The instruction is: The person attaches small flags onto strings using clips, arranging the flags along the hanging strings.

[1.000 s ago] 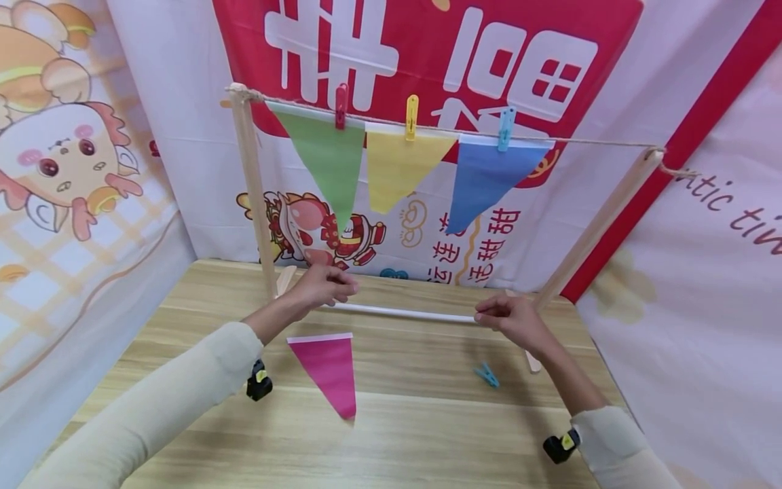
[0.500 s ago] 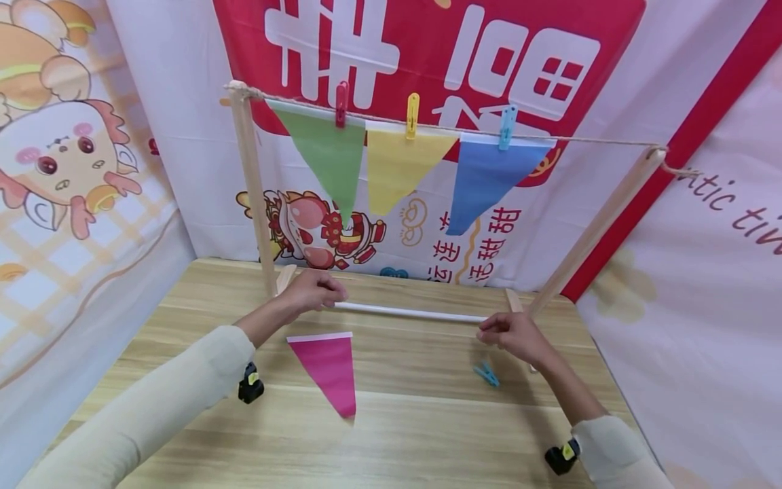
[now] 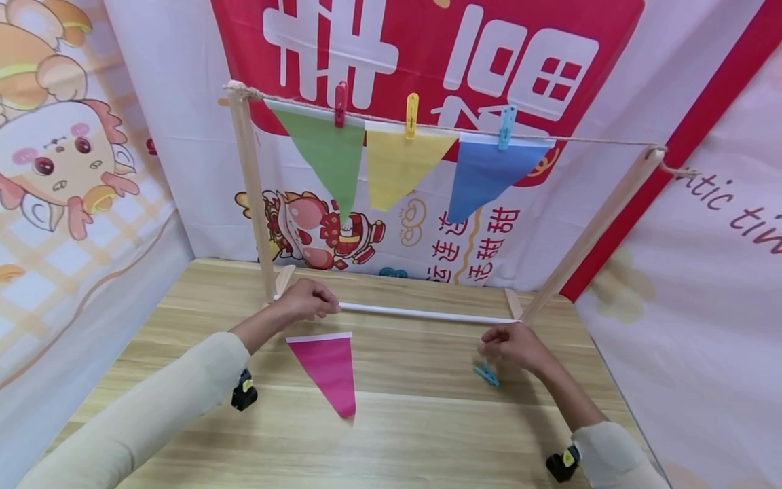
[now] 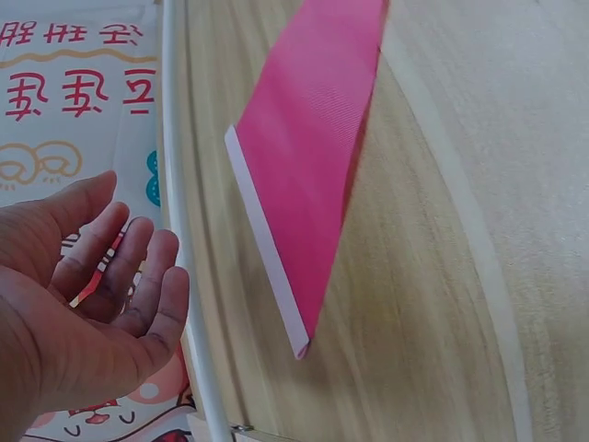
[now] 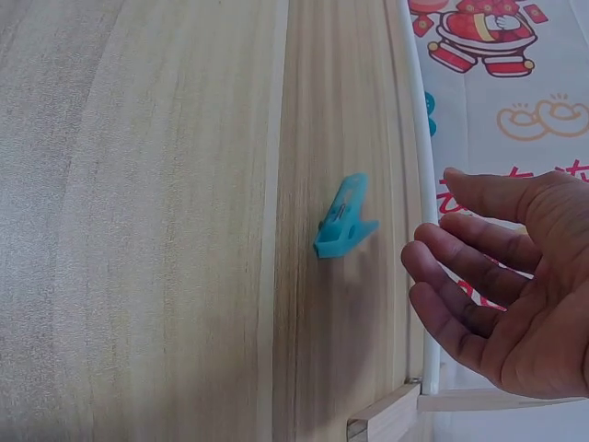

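My left hand (image 3: 305, 301) hovers over the back left of the table with loosely curled fingers and nothing in them. Just in front of it lies a pink pennant (image 3: 330, 370) with a white top band; the left wrist view shows the pennant (image 4: 308, 175) beside the hand (image 4: 101, 295), untouched. A blue clothespin (image 3: 486, 373) lies at right on the table. Above and behind it is my right hand (image 3: 513, 345), which holds nothing. In the right wrist view a gap separates the clothespin (image 5: 342, 221) from its relaxed fingers.
Two wooden posts (image 3: 252, 183) carry a twine line (image 3: 601, 141). Green (image 3: 330, 153), yellow (image 3: 406, 163) and blue (image 3: 491, 173) pennants hang there by red (image 3: 341, 105), yellow (image 3: 412, 115) and blue (image 3: 506, 128) clothespins. A white rod (image 3: 421, 313) joins the posts low down.
My left hand has drifted left and slightly toward me. The right hand has come down toward the loose clothespin, uncovering the rod's right end. The hanging pennants sway slightly.
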Demonstrator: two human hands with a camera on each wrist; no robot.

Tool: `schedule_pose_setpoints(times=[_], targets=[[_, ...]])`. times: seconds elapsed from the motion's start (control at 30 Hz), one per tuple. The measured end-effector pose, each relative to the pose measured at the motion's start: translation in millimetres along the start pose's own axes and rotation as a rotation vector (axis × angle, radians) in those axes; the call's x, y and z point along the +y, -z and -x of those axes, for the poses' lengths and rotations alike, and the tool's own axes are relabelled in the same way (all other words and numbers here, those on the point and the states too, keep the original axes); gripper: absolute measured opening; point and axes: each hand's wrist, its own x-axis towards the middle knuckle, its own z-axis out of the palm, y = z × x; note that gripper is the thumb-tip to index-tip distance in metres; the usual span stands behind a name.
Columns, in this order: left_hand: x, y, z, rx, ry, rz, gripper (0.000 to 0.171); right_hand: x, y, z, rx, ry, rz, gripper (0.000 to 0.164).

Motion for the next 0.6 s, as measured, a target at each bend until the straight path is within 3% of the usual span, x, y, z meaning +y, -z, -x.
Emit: schedule_pose_setpoints(times=[0.6], targets=[[-20.5, 3.2, 2.0, -0.006, 0.008, -0.115, 0.019, 5.7, -2.9, -1.9, -0.007, 0.004, 0.057, 0.033]])
